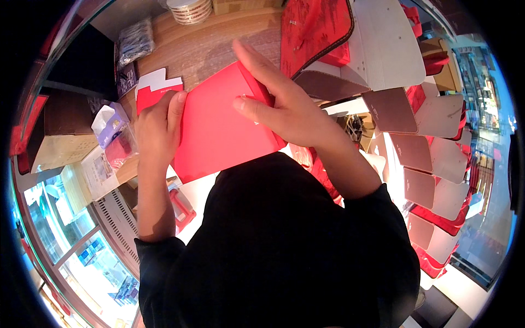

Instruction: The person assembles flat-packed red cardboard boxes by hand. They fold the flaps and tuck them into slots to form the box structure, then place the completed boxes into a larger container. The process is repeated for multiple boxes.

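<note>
A flat red box [219, 126] with a smooth top face is tilted between my two hands, in front of my body. Closed on its left edge is my left hand [156, 126], the thumb lying along that edge and the other fingers mostly hidden. On the opposite side, my right hand [290, 109] straddles the box's right edge. Its thumb rests on the red face, while its fingers run straight along the side wall and past the far corner. Beyond my left hand, a red and white folded card piece [156, 85] lies on the wooden table [213, 46].
A purple tissue box [112, 123] stands at the left beside a brown carton [63, 128]. Farther back are a clear plastic packet [136, 39] and stacked paper bowls [188, 10]. Several open red-and-white gift boxes [385, 46] crowd the right side, near a glass wall.
</note>
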Available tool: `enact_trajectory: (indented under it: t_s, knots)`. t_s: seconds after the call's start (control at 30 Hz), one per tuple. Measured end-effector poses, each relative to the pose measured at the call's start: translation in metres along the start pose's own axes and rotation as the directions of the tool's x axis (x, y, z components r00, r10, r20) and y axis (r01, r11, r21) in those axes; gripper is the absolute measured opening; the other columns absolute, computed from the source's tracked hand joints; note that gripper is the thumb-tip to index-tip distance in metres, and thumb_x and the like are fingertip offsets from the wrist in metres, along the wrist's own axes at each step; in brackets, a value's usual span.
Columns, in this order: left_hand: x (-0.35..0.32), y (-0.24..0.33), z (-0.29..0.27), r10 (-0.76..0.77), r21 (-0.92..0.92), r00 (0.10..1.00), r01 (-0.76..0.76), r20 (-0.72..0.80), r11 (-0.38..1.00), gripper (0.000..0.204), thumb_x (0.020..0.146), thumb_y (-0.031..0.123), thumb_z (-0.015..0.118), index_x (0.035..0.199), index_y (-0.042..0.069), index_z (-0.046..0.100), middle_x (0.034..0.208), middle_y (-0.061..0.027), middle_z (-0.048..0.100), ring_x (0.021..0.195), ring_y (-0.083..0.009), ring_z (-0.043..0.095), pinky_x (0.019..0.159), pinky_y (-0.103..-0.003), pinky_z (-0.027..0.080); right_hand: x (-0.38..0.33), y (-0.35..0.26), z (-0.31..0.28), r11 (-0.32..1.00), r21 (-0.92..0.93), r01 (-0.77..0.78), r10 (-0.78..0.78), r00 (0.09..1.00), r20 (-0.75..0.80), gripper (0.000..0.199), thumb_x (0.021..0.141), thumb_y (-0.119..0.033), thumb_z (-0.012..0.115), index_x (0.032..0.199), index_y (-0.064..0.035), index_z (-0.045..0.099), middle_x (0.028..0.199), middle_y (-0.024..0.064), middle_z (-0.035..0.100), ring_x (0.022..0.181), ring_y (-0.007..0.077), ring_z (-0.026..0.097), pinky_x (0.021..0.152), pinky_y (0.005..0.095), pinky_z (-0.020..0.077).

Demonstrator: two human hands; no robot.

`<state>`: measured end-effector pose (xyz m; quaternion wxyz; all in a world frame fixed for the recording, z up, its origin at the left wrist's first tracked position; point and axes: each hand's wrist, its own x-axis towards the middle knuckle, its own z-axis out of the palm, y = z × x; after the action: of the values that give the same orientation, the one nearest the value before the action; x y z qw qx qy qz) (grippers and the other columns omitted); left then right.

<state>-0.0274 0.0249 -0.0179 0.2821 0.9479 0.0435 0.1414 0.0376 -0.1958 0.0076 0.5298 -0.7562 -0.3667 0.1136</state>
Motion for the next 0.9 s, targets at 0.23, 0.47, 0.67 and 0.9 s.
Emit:
enact_trajectory:
  t_s: [0.23,0.47,0.67,0.9]
  knots:
    - [-0.001,-0.002,0.004,0.033,-0.026,0.999,-0.034,-0.012,0.999,0.037,0.094,0.037,0.041,0.089,0.008,0.064,0.065,-0.0188,0.058,0.063,-0.0380,0.058,0.057,-0.043,0.044,-0.001,0.000,-0.001,1.000,0.026,-0.007,0.007,1.000,-0.028,0.060,0.087,-0.025,0.054,0.138,-0.0056,0.030,0.138,0.0257,0.032,0.132,0.0323,0.027,0.105,0.0349,0.0252]
    - [-0.006,-0.006,0.004,0.060,-0.115,0.997,-0.065,-0.047,0.991,0.034,0.095,0.033,0.041,0.088,0.007,0.063,0.065,-0.0175,0.058,0.063,-0.0367,0.059,0.056,-0.041,0.044,0.004,-0.006,-0.007,0.921,0.371,-0.116,0.150,0.987,-0.064,0.033,0.089,-0.016,0.053,0.119,-0.0033,0.052,0.110,0.0037,0.058,0.100,0.0109,0.052,0.089,0.0255,0.0406]
    - [-0.009,-0.010,0.004,0.040,-0.141,0.998,-0.047,-0.056,0.989,0.033,0.095,0.031,0.041,0.090,0.007,0.063,0.066,-0.0185,0.058,0.063,-0.0355,0.059,0.057,-0.040,0.044,0.007,0.003,-0.010,0.787,0.616,-0.045,0.129,0.987,-0.093,0.027,0.090,-0.014,0.052,0.115,-0.0042,0.055,0.107,0.0014,0.058,0.098,0.0066,0.051,0.086,0.0228,0.0414]
    - [-0.008,-0.008,0.002,0.046,-0.179,0.998,-0.054,-0.053,0.982,0.035,0.096,0.029,0.040,0.090,0.004,0.063,0.067,-0.0188,0.058,0.065,-0.0348,0.059,0.060,-0.038,0.045,0.006,0.002,-0.017,0.775,0.628,-0.069,0.103,0.994,-0.019,0.038,0.088,-0.014,0.053,0.125,-0.0058,0.045,0.119,0.0070,0.049,0.108,0.0130,0.048,0.090,0.0272,0.0408]
